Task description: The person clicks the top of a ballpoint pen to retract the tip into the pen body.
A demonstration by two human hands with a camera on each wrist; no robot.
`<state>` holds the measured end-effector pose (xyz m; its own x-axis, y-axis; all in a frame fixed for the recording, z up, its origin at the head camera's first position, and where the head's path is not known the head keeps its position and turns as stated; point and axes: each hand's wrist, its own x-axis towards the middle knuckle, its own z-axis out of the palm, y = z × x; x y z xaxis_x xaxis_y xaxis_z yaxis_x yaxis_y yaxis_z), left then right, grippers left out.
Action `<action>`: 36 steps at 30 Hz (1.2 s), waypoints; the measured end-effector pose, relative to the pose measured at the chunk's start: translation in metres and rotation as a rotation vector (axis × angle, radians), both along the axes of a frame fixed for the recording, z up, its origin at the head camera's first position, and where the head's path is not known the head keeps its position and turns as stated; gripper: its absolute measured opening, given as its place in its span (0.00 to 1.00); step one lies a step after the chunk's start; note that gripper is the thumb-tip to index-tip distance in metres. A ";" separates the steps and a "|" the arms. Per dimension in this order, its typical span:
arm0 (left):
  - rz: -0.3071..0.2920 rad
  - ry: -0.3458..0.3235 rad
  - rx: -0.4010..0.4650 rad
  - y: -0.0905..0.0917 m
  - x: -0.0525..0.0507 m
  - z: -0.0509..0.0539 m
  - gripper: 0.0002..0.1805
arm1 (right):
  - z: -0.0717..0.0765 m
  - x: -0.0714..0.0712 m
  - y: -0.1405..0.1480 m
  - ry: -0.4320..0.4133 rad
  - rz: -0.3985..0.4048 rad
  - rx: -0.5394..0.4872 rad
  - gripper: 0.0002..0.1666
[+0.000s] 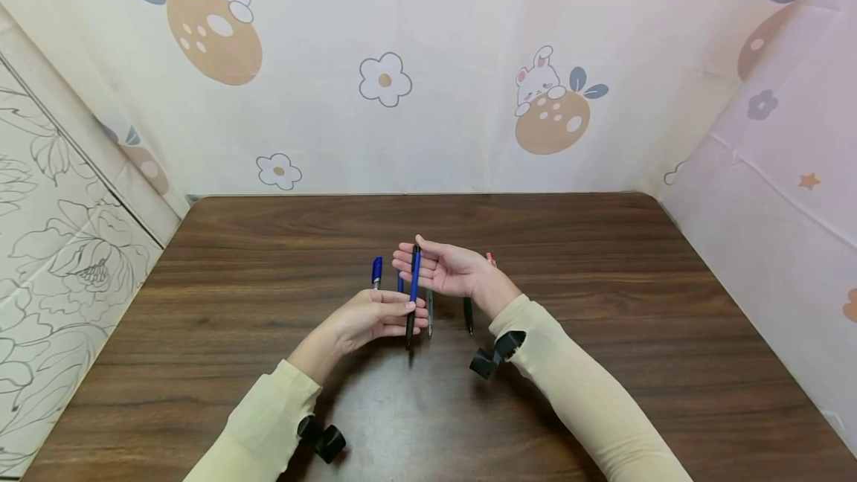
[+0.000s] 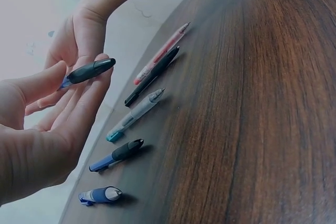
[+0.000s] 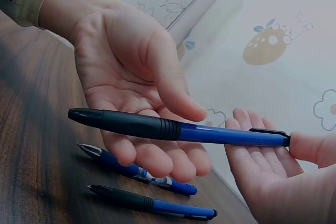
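A blue pen with a black grip (image 1: 416,274) (image 3: 210,132) is raised above the table. My left hand (image 1: 368,318) (image 3: 131,66) pinches its black part (image 2: 90,71), thumb on top and fingers beneath. The right hand (image 1: 455,270) (image 3: 278,182) is palm up, with extended fingers behind the pen's blue part and the thumb tip touching its clip end. Below them lie a blue-and-white pen (image 2: 97,196), another blue pen with a black grip (image 2: 118,155), a clear pen with a teal end (image 2: 136,115), a black pen (image 2: 152,76) and a pink-red pen (image 2: 163,53).
The brown wooden table (image 1: 268,244) stretches out on all sides of the hands. Behind it hangs a pale curtain (image 1: 455,36) printed with rabbits and flowers. Black straps with small devices (image 1: 321,439) are around both sleeves.
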<state>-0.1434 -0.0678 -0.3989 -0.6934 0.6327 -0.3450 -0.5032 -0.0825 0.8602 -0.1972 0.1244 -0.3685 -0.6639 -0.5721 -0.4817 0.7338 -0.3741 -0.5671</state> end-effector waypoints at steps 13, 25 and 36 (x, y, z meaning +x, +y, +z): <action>0.054 0.031 -0.030 -0.002 -0.001 0.000 0.19 | -0.002 0.000 -0.001 0.009 0.026 0.003 0.33; 0.052 0.067 -0.047 -0.008 0.001 0.003 0.21 | -0.005 0.000 -0.001 0.043 0.057 0.018 0.33; 0.078 0.105 -0.094 -0.020 0.002 0.002 0.22 | -0.009 0.003 0.006 0.038 0.043 0.045 0.35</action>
<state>-0.1414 -0.0876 -0.3974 -0.7745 0.5437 -0.3235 -0.4055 -0.0341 0.9134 -0.1938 0.1305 -0.3779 -0.6574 -0.5788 -0.4826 0.7263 -0.3161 -0.6103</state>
